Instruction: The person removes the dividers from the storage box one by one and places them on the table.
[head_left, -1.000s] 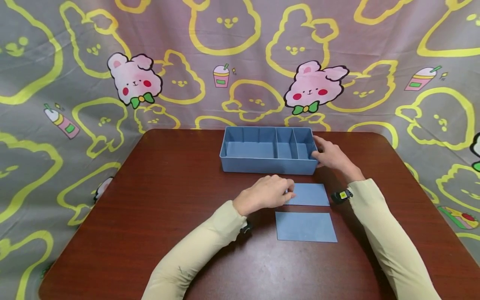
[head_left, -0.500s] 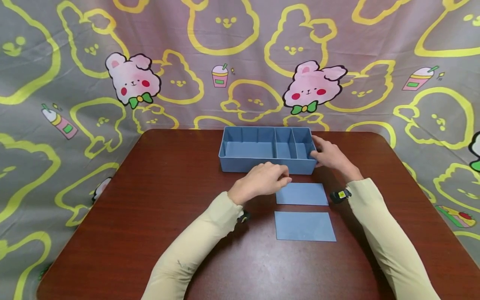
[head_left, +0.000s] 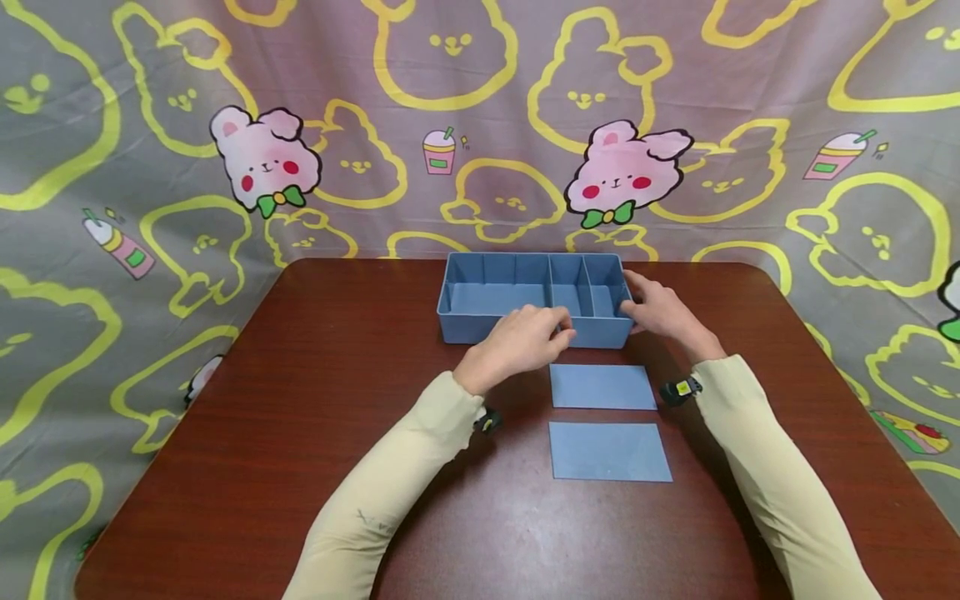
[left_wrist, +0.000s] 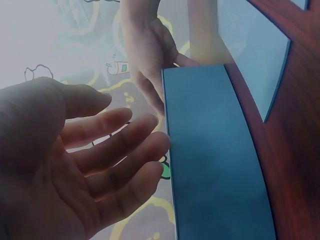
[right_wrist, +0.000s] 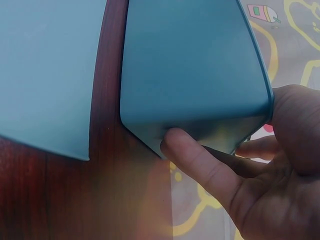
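A blue divided organizer box (head_left: 495,327) sits on the brown table (head_left: 360,358), with one wide compartment and two narrow ones. My right hand (head_left: 663,312) grips its right end wall, the thumb reaching over the rim. In the right wrist view, a finger (right_wrist: 195,160) lies along the outside of that end wall. My left hand (head_left: 525,337) hovers in front of the box's front wall, holding nothing. Its fingers (left_wrist: 115,165) are loosely bent beside the rim in the left wrist view. Two flat blue rectangular panels lie nearer me, a far panel (head_left: 603,387) and a near panel (head_left: 611,452).
Behind the table hangs a grey-pink curtain (head_left: 495,108) with yellow cartoon outlines and pink rabbit faces. It comes round both sides of the table. The box stands near the table's back edge, and both forearms reach across the front.
My left hand has risen away from the far panel, moving forward and slightly left to the box's front wall. My right hand has stayed at the right end of the box.
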